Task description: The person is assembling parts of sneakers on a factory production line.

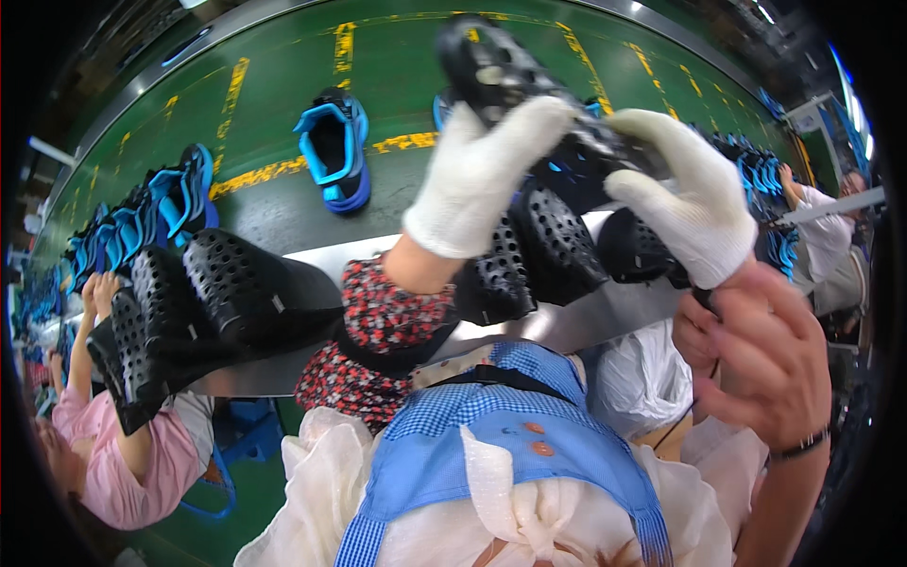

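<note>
My left hand (472, 184), in a white glove with a floral sleeve below it, is closed on a black perforated shoe-shaped form (496, 71). The form is smeared by motion and raised over the green work surface. At its near right end my right hand (694, 194), also white-gloved, curls its thumb and fingers around it. Just below my hands, several similar black perforated forms (557, 236) stand along the bench edge. A bare hand (770, 350) with a bracelet, another person's, is at my right wrist, near a thin black strap.
A black and blue shoe (335, 156) sits on the green surface (274, 104) marked with yellow lines. More black perforated forms (246, 283) and rows of blue shoes (179, 198) line the left. Co-workers in pink (132, 472) and white (827, 231) are at either side. A white plastic bag (642, 383) hangs below the bench.
</note>
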`<state>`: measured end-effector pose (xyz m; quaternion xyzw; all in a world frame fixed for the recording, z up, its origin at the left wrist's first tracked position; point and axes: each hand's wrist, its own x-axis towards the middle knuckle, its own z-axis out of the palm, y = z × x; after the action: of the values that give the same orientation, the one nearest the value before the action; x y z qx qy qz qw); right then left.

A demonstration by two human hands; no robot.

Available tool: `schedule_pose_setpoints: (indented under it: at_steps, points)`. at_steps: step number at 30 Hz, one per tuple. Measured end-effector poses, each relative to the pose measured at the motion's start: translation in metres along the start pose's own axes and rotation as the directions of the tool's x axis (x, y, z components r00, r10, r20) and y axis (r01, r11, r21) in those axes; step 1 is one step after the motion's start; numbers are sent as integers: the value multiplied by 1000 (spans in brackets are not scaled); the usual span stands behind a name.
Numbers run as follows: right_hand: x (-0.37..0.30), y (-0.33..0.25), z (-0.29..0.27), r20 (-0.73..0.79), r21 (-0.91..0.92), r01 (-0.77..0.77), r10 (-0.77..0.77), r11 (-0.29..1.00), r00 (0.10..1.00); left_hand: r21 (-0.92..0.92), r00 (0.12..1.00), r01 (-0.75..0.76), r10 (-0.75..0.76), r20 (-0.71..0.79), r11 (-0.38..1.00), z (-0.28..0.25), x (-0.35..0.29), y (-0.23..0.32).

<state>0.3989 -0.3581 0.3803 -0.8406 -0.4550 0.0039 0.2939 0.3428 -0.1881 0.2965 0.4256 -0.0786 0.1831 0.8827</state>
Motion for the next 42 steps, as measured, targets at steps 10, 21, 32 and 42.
schedule_pose_setpoints:
  at_steps: [10,21,32,42]
  points:
    - [-9,2,19,-74,-232,-147,133,962,988,-182,998,60,-62,-4,981,7,-3,-20]
    - [-17,-7,23,-141,-139,-126,107,982,984,-292,985,173,-160,70,941,2,-11,-3]
    - [-18,-21,45,-167,-364,-1,-64,931,984,490,717,692,431,-547,-530,-172,-41,-3]
    - [-10,-17,43,-150,-435,42,-119,900,982,641,734,679,320,-599,-357,-191,-43,-4]
